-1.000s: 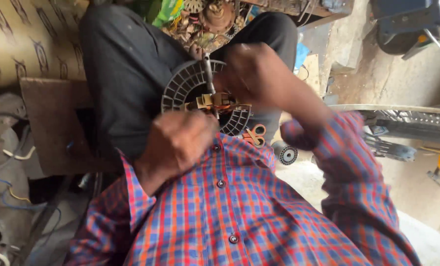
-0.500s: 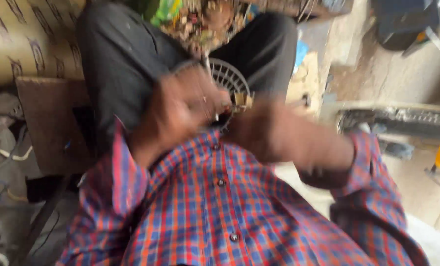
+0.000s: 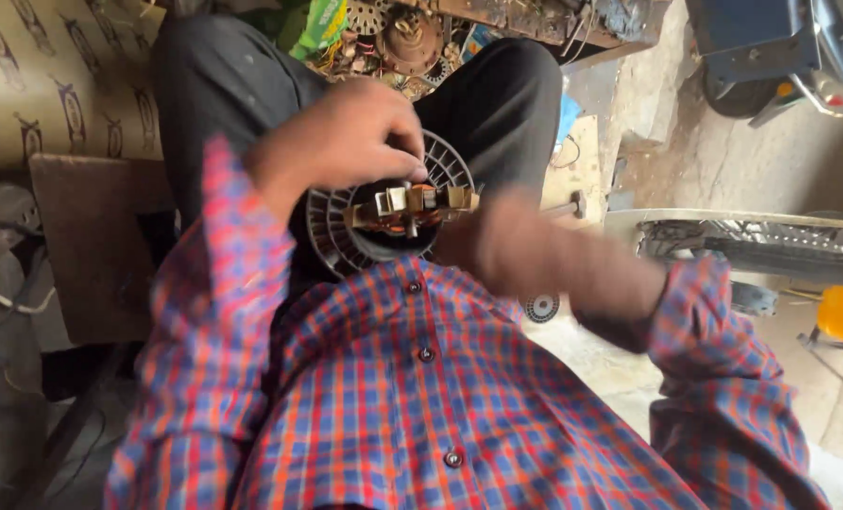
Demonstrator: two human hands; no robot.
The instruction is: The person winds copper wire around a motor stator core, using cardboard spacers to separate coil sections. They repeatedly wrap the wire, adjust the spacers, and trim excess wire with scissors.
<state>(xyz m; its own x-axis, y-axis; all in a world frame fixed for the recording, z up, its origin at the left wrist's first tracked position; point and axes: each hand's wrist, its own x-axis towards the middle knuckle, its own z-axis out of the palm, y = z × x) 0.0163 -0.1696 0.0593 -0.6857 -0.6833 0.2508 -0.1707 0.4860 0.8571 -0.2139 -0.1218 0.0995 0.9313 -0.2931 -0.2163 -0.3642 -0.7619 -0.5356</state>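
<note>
**Motor part steadied on the lap, tool hand pulled back**

The round black finned motor housing with a brass-and-copper brush bar across its middle (image 3: 393, 222) sits on the person's lap, between the two dark-trousered thighs (image 3: 223, 85) and just above the front edge of the red-and-blue checked shirt (image 3: 421, 397). A second ago the right hand held a thin metal rod upright over the part's centre; half a second ago both hands were a blur over it. Now no rod shows at the centre, and the part has turned so the brush bar lies level across it.

The left hand (image 3: 341, 137) covers the housing's upper left rim, fingers curled and pressed down on the fins, fingertips touching the bar's left end. The right hand (image 3: 506, 247) is at the housing's right edge, smeared by motion; whether its fingers are spread or pinching anything, I cannot tell.

Judged from this, the work has gone from prodding the centre to re-gripping and turning the part.

Rusty motor scrap (image 3: 402, 38) lies beyond the knees, and a patterned tan sheet (image 3: 53, 76) at the lap's left.
</note>
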